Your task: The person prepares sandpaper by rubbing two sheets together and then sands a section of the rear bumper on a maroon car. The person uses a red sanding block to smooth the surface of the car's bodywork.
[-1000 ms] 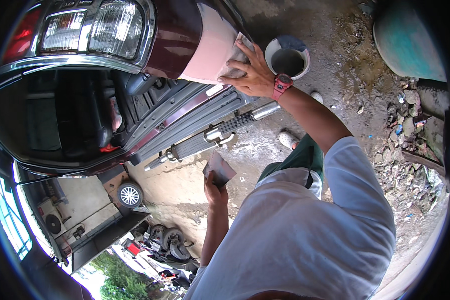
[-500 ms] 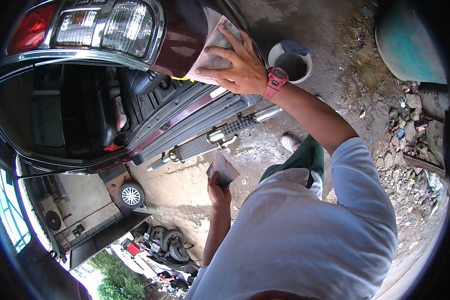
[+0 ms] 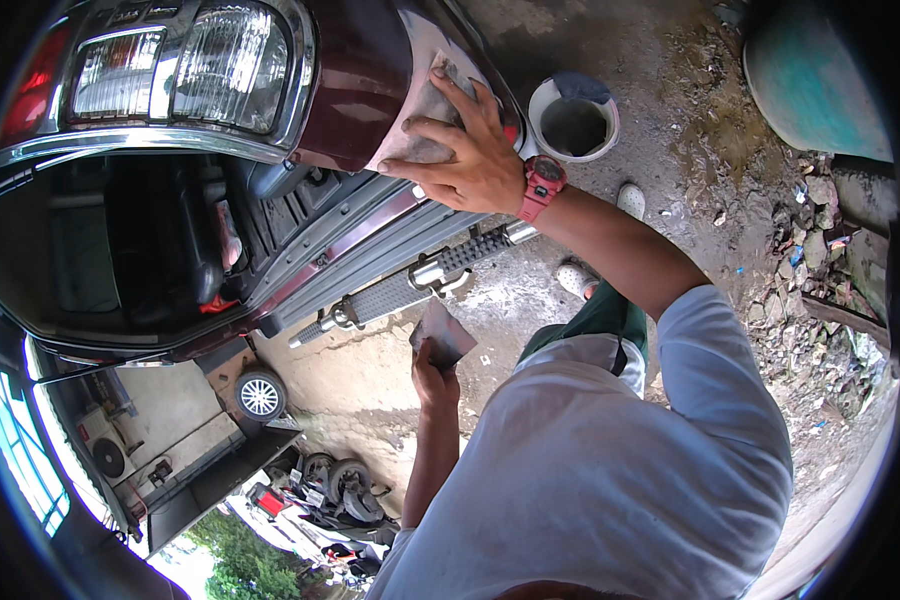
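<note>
"Sheet (image 3: 454,68) under our right hand (image 3: 490,160): where exactly do we have it?"

"Against the pale patch (image 3: 423,35) on the car (image 3: 355,90), beside the maroon paint. We cover most of it, so its grey shows only above and between our fingers."

"How do we keep that hand?"

"Spread wide, fingers apart, laid over the sheet. We wear a red watch (image 3: 545,180) on that wrist."

"And the other of our hands?"

"Our left hand (image 3: 435,380) is closed on a second sheet (image 3: 450,335), thumb on top. We have that one well apart from the pale patch, with the ground (image 3: 510,335) in view behind it."

"What lies between our two hands?"

"The step (image 3: 382,297), a metal bar with a ridged dark tread, running along the car's side."

"What else do we see close by?"

"A white bucket (image 3: 611,122) stands on the ground just beyond our right wrist, something dark over its rim. We see grey inside, but cannot tell what it is."

"Farther off?"

"We have a wheel (image 3: 260,395) at the lower left, and rubble (image 3: 815,245) at the right, below a green drum (image 3: 820,85)."
</note>
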Available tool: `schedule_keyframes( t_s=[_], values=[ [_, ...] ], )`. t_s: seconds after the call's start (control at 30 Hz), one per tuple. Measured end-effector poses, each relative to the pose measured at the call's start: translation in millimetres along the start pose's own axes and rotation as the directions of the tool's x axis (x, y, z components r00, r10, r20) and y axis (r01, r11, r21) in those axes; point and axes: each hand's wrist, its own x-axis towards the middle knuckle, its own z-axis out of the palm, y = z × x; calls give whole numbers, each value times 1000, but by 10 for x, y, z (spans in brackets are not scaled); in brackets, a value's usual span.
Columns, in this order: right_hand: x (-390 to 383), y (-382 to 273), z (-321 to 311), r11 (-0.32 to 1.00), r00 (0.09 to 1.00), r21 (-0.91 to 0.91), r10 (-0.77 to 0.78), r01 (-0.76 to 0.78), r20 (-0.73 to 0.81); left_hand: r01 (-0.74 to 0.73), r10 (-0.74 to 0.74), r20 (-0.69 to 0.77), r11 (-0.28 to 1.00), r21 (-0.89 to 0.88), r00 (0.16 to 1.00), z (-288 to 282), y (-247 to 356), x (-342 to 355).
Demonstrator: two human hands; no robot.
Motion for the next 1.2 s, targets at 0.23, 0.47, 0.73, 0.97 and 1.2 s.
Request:
schedule_keyframes(
  t_s=[0.23,0.47,0.73,0.97,1.2],
  values=[
    [-304,166,99,1000,999,-20,-8,9,43,-15,11,-71,999,-44,997,241,168,-82],
    [-589,367,232,999,998,-2,-52,52,26,4,-5,-22,1000,-11,1000,-78,18,-4],
    [-770,520,227,996,994,-38,-81,84,72,-69,70,12,997,-45,997,178,204,-126],
    [-1031,-118,-599,899,948,300,308,-319,83,-191,198,115,979,-65,973,467,442,-193],
    [-1452,-907,-1211,43,535,629,572,-776,621,-546,465,300,780,307,833,1064,596,-619]
  ],
)
